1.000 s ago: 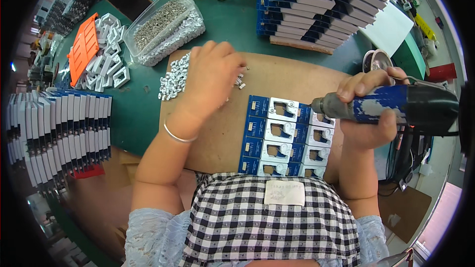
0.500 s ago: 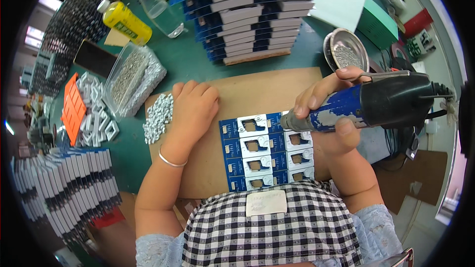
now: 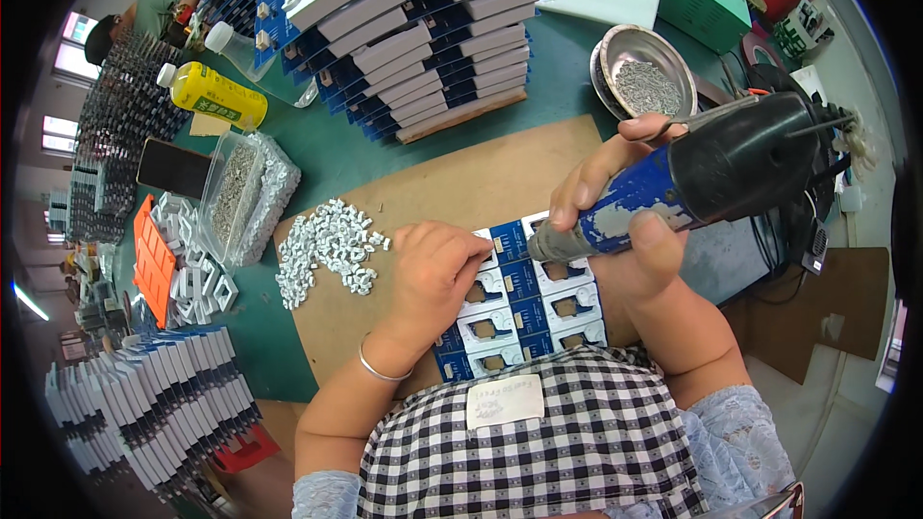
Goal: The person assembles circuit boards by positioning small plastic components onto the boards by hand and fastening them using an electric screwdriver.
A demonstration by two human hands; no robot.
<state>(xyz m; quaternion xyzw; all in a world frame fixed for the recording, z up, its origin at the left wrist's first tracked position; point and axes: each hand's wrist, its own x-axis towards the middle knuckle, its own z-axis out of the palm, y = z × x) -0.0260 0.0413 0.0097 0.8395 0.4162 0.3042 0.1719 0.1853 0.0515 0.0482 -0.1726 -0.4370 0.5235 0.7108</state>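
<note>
Watching from my remote station, I find the blue circuit-board panel (image 3: 519,284) flat on the brown rectangular board (image 3: 437,187), its near edge right by the black-and-white checked apron (image 3: 538,452). Two columns of white plastic frames with cut-out windows (image 3: 505,325) sit on it. I judge the step in hand to be placing and fastening small parts at the panel's far end. My left hand (image 3: 431,274) reaches over the far left frame, thumb and forefinger drawn together at its edge; I cannot tell whether they pinch a tiny piece. My right fingers are wrapped around the worn blue-and-black power driver (image 3: 635,202), whose grey nose points down at the far right frame; whether it touches, I cannot tell. As I read it, the next move calls for a steady, square driver tip, with the left fingertips kept clear. Left of the panel lies a loose heap of small white plastic pieces (image 3: 332,255). Farther out on the green counter (image 3: 336,159) stand a clear plastic box of small metal and white pieces (image 3: 213,235), a tall stack of similar panels (image 3: 409,48) and a round metal bowl of small metal parts (image 3: 678,62).
</note>
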